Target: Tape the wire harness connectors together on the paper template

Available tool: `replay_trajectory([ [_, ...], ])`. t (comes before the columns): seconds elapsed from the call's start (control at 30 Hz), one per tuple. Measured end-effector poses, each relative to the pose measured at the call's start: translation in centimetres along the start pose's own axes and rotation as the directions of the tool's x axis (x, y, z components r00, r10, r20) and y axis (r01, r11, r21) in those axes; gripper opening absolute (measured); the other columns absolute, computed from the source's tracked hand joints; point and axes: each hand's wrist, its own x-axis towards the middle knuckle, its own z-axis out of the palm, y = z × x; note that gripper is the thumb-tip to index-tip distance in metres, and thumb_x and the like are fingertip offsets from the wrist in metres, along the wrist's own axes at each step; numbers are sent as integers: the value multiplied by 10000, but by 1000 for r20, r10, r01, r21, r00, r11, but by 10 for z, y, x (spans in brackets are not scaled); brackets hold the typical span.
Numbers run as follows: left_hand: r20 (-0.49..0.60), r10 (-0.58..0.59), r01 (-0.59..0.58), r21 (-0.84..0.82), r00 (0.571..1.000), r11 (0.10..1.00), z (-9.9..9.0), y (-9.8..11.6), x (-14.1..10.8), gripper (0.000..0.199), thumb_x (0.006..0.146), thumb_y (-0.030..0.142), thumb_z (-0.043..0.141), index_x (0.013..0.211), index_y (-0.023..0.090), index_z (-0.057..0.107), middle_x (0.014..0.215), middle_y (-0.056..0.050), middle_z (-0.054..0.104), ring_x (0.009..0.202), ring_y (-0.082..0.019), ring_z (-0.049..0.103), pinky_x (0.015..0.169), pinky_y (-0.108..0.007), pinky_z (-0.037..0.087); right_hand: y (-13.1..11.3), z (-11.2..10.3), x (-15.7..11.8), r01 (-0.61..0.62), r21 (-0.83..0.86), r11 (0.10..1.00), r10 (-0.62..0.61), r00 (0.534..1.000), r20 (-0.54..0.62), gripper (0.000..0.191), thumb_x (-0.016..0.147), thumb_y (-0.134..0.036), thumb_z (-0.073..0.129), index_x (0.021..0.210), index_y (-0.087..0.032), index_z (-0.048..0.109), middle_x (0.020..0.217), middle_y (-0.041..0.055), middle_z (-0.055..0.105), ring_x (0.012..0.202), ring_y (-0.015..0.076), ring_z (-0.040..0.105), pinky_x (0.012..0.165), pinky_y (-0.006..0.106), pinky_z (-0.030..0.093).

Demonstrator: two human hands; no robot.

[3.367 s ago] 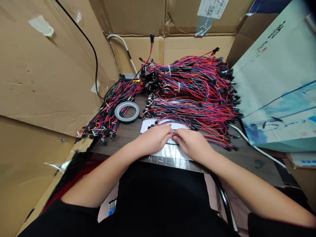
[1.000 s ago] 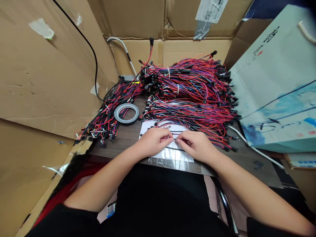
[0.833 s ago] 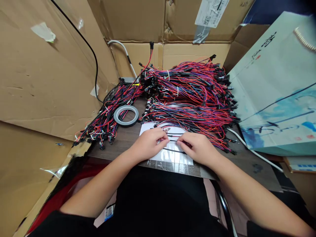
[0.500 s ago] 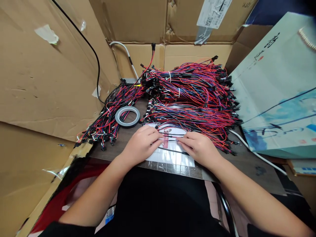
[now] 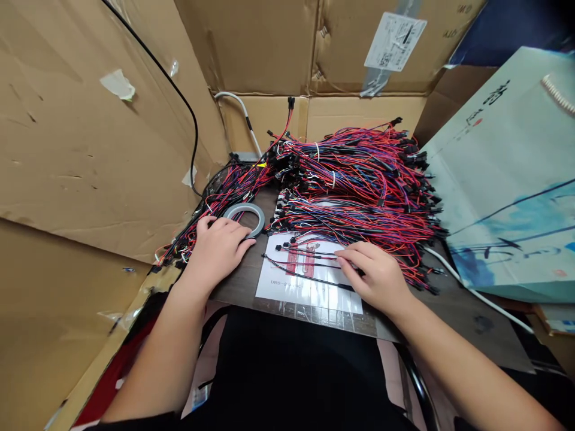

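My right hand [image 5: 375,272] pinches thin red-and-black wires of a cable [image 5: 309,256] between thumb and fingertips. The cable lies across a white printed sheet [image 5: 278,290], with small black connectors at its left end. Another black cable [image 5: 309,276] runs below it, its right end passing under my right hand. My left hand [image 5: 220,248] lies at the near-left rim of a roll of tape [image 5: 258,218], thumb apart from the fingers. Its fingertips touch or overlap the rim, and its outer fingers reach over the left cable pile [image 5: 240,182].
Thick bundles of red, blue and black cables [image 5: 359,209] cover the back of the table [image 5: 233,293]. Cardboard walls [image 5: 260,48] stand behind and at the left. A pale paper bag [image 5: 507,179] stands at the right, near a white cord [image 5: 476,292].
My left hand has let go of the wires on the sheet and moved left to the tape roll. My right hand still pinches the wires. The view has shifted slightly.
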Motion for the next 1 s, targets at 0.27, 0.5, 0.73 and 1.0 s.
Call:
replay_trajectory([
  [0.27, -260, -25, -67, -337, 965, 939, -40, 20, -18, 162, 922, 276, 616, 1039, 202, 700, 989, -59, 731, 919, -203, 650, 911, -390, 445, -10, -15, 6, 96, -12, 995, -97, 993, -69, 276, 896, -209, 597, 1168, -219, 642, 1040, 87, 675, 920, 206, 620, 822, 375, 524],
  [0.5, -255, 121, -281, -810, 959, 514, -50, 82, -21, 247, 938, 315, 611, 1130, 200, 714, 1004, -86, 727, 933, -193, 667, 843, -331, 539, -42, -38, 37, 323, 35, 946, -321, 946, -52, 564, 868, -484, 648, 1352, -232, 503, 1221, 126, 637, 1123, 278, 582, 952, 465, 475],
  [0.73, -351, 47, -318, -770, 935, 553, -34, 109, -11, 250, 884, 176, 673, 1128, 223, 707, 1063, -63, 734, 995, -170, 682, 900, -304, 554, -20, -23, 34, 379, 0, 926, -375, 918, -129, 269, 927, -449, 573, 1025, -199, 590, 786, 57, 628, 780, 205, 559, 764, 380, 454],
  [1.0, -376, 22, -317, -748, 927, 584, -24, 115, -1, 102, 917, 147, 596, 979, 199, 659, 945, -55, 661, 911, -158, 622, 825, -324, 532, -10, -14, 29, 293, 82, 953, -281, 951, -129, 288, 933, -466, 545, 1020, -201, 615, 806, 63, 639, 762, 196, 563, 752, 367, 454],
])
